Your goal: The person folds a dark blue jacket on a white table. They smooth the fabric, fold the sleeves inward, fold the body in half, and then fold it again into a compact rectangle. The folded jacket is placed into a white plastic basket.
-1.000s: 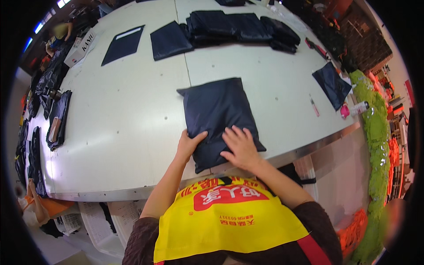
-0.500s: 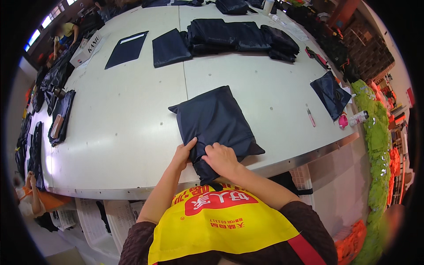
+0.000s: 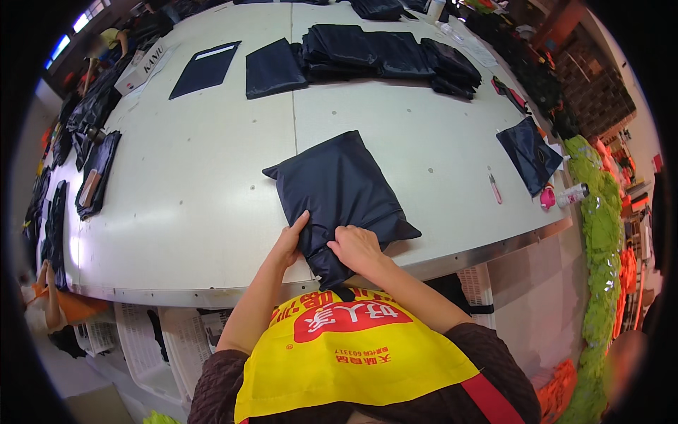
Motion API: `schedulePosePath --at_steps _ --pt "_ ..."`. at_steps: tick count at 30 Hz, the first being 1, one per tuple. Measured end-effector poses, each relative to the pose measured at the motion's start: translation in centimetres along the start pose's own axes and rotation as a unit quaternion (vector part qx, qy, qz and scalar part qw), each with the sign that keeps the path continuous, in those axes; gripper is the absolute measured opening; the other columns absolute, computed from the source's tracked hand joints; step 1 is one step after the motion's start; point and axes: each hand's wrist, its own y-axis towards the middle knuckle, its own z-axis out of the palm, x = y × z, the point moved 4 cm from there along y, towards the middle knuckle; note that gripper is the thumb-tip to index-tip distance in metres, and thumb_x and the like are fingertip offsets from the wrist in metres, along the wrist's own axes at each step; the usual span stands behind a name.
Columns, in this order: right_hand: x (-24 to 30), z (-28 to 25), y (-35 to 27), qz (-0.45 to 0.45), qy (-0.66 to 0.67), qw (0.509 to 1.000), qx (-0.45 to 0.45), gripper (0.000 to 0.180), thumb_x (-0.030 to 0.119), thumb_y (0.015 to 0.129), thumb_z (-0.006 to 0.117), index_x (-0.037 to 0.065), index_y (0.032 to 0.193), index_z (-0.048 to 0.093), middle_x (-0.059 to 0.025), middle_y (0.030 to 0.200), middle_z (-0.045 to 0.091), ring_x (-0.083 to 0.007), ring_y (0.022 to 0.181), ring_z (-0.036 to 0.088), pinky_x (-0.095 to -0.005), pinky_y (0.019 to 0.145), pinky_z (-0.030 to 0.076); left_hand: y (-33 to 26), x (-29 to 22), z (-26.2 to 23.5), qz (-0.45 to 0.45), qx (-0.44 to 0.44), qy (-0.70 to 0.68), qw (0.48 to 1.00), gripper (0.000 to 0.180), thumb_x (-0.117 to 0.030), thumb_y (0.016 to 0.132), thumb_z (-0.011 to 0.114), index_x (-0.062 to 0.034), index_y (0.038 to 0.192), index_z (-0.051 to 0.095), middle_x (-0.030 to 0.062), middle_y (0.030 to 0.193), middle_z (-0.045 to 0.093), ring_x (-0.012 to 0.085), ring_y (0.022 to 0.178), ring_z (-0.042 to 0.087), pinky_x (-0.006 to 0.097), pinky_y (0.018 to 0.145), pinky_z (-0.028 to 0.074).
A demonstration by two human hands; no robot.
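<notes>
A dark navy fabric pouch (image 3: 339,180), square with pointed corners, lies at the front edge of the white table, its near end bunched up and hanging toward my apron. My left hand (image 3: 289,242) grips the pouch's left near side, thumb on top and the other fingers hidden beneath. On the gathered near part, my right hand (image 3: 355,247) is closed with its fingers curled into the cloth. Whatever lies under the right fingers is hidden.
Folded dark fabric pieces (image 3: 367,53) are stacked across the table's far side, with a flat dark piece (image 3: 205,69) to their left. Pink-handled snips (image 3: 495,189), another dark pouch (image 3: 530,153) and a bottle (image 3: 572,194) lie at right. White crates (image 3: 145,346) stand below the table edge.
The pouch has shifted slightly up and left in view, and both hands have stayed on it. My right hand sits a little farther right on the bunched cloth.
</notes>
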Motion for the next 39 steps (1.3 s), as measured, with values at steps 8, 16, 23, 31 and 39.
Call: schedulePosePath --at_steps 8,16,23,31,39 --pt "-0.2 -1.2 -0.3 -0.001 0.115 0.99 0.079 0.028 0.03 0.085 0.061 0.003 0.082 0.062 -0.0181 0.08 0.065 -0.0349 0.078 0.063 -0.0417 0.069 0.049 -1.8 1.1 1.9 0.116 -0.035 -0.035 0.992 0.06 -0.039 0.089 0.058 0.0084 0.125 0.046 0.0178 0.116 0.059 0.0232 0.102 0.061 0.034 0.088 0.05" --pt "-0.8 -9.5 -4.6 -0.296 0.083 0.951 -0.03 0.074 0.04 0.065 0.079 0.001 0.121 0.049 -0.0167 0.12 0.054 -0.0316 0.115 0.049 -0.0402 0.095 0.039 -8.8 -1.7 2.9 0.22 -0.071 -0.077 0.97 0.047 -0.022 0.088 0.06 0.0106 0.119 0.049 0.0174 0.11 0.061 0.023 0.095 0.063 0.034 0.086 0.051" --pt "-3.9 -8.9 -3.4 -0.155 0.356 0.921 0.036 0.073 0.011 0.064 0.081 0.002 0.127 0.045 -0.0154 0.111 0.06 -0.0255 0.107 0.058 -0.0337 0.095 0.043 -19.3 -9.9 8.0 0.273 0.137 -0.096 0.947 0.036 -0.018 0.091 0.056 0.0072 0.117 0.053 0.0168 0.107 0.063 0.0211 0.096 0.063 0.032 0.081 0.052" --pt "-15.5 -1.0 3.2 0.144 0.305 0.922 0.191 0.053 0.034 0.087 0.062 -0.004 0.121 0.049 -0.0136 0.108 0.061 -0.0215 0.098 0.059 -0.032 0.086 0.046 -7.9 -0.5 4.0 0.304 -0.314 0.728 0.528 0.081 -0.064 0.08 0.051 -0.0134 0.142 0.034 0.0152 0.148 0.027 0.0338 0.139 0.018 0.058 0.108 0.01" --pt "-3.7 -9.8 3.2 -0.269 0.283 0.84 -0.376 0.074 0.045 0.09 0.053 0.0 0.142 0.027 -0.0199 0.147 0.027 -0.0323 0.14 0.018 -0.0505 0.111 0.016 -6.6 -0.3 4.2 0.346 -0.322 0.721 0.507 0.083 -0.07 0.078 0.047 -0.0169 0.14 0.037 0.0145 0.146 0.031 0.0343 0.137 0.024 0.061 0.105 0.014"
